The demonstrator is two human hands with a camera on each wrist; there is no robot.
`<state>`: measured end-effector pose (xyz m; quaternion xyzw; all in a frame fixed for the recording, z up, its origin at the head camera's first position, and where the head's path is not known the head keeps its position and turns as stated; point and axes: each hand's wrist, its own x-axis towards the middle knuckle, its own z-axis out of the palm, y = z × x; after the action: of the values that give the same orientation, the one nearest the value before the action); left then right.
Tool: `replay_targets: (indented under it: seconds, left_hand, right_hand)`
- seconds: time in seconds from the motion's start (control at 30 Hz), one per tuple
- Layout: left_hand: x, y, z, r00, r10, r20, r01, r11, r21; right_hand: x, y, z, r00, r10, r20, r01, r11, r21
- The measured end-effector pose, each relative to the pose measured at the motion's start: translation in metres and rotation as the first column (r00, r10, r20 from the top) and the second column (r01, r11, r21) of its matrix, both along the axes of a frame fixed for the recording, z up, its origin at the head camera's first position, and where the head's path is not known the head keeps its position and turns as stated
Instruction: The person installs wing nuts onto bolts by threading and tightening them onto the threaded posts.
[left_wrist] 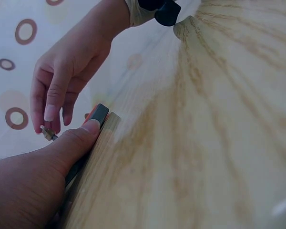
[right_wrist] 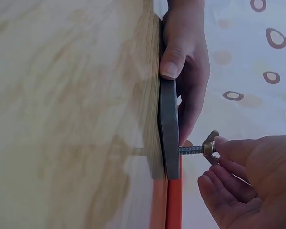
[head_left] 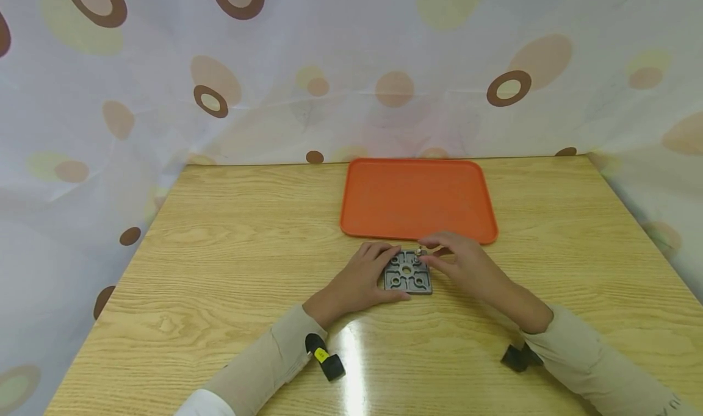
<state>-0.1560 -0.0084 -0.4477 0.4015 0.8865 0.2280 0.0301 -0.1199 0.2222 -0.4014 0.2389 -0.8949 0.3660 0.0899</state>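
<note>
A square grey metal plate (head_left: 407, 272) with round holes and raised ribs lies on the wooden table. My left hand (head_left: 359, 279) holds it from the left, thumb along the near edge and fingers at the far left corner. From the plate's far right corner a threaded bolt (right_wrist: 191, 150) stands up, carrying a brass wing nut (right_wrist: 210, 148) near its top. My right hand (head_left: 465, 266) pinches the wing nut, thumb on one side and fingertips on the other. The left wrist view shows the same wing nut (left_wrist: 48, 133) just beyond the left thumb.
An orange tray (head_left: 417, 199) lies just behind the plate, its near rim close to the right hand's fingers. The wooden table (head_left: 247, 245) extends on both sides. A patterned cloth (head_left: 340, 68) hangs along the back and sides.
</note>
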Motion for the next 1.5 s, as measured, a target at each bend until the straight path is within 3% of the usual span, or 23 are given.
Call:
replay_targets:
  seconds: [0.47,1.33,1.5]
  left_hand:
    - [-0.0005,-0.0014,-0.0016,1.0,0.011,0.007,-0.011,1.0,0.002]
    - [-0.0016,-0.0023,-0.0022,1.0,-0.003,-0.005,0.003,1.0,0.007]
    - [-0.0013,-0.0028,-0.0014,1.0,-0.002,-0.009,0.002,1.0,0.007]
  right_hand:
    - [0.0018,0.0051,-0.0003,0.999,-0.035,-0.025,0.036,0.998,0.049]
    - [-0.003,-0.004,-0.0018,0.997,0.007,0.075,-0.007,1.0,0.005]
    - [-0.0026,-0.0036,-0.0016,0.997,-0.019,0.078,0.018,1.0,0.02]
